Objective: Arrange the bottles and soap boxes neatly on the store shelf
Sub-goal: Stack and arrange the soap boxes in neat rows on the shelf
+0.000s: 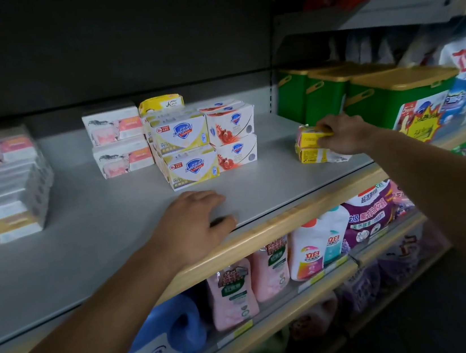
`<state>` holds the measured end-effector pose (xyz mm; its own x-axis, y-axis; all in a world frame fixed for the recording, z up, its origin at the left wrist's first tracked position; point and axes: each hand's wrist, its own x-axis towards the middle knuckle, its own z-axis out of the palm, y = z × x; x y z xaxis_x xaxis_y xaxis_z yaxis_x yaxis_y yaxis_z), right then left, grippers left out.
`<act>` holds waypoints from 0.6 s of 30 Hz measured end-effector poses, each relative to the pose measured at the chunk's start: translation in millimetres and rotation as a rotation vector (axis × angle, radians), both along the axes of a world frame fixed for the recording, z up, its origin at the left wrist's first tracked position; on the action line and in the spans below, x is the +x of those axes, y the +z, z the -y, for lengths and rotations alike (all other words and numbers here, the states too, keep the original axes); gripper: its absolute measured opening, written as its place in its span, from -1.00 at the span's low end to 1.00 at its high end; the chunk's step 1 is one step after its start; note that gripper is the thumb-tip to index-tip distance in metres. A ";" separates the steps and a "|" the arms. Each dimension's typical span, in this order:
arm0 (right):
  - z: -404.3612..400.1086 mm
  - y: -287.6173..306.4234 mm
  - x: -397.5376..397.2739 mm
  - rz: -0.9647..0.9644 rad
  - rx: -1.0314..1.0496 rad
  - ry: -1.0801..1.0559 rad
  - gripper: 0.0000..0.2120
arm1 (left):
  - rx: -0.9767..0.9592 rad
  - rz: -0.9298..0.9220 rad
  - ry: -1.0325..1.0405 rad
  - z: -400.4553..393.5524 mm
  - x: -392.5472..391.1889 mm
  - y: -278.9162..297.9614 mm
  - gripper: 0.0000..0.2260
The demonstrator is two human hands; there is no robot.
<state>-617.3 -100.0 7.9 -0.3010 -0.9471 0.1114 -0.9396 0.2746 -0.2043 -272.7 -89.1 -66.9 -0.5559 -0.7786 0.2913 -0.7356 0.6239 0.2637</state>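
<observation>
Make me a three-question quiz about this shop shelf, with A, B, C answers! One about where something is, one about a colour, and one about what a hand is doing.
1. Where are the yellow soap packs?
A. Left end of the shelf
B. Right side, beside the green tubs
C. On the floor

2. What colour are the tub lids?
A. Yellow
B. Red
C. Black

3. What is the left hand doing?
A. Holding a bottle
B. Resting flat on the shelf
C. Pointing up

Answers:
1 B: they sit next to the green tubs.
2 A: each green tub has a yellow top.
3 B: the left hand lies open on the grey shelf, while the right hand grips the packs.
</observation>
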 end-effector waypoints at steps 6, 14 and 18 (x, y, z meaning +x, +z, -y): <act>-20.5 7.1 31.9 0.063 -0.203 0.022 -0.33 | 0.046 -0.042 -0.008 -1.6 3.0 5.6 -0.51; -35.8 0.4 168.3 0.253 -0.479 0.389 -0.54 | 0.049 -0.096 0.043 -12.0 71.3 35.3 -0.45; -17.0 -3.3 248.8 0.305 -0.454 0.579 -0.54 | 0.036 -0.048 0.174 -17.0 144.4 35.6 -0.54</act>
<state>-368.4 -83.0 4.6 0.1462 -0.8441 0.5158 -0.7920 -0.4123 -0.4502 -128.4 -72.1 -31.3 -0.3982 -0.8721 0.2846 -0.8178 0.4780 0.3205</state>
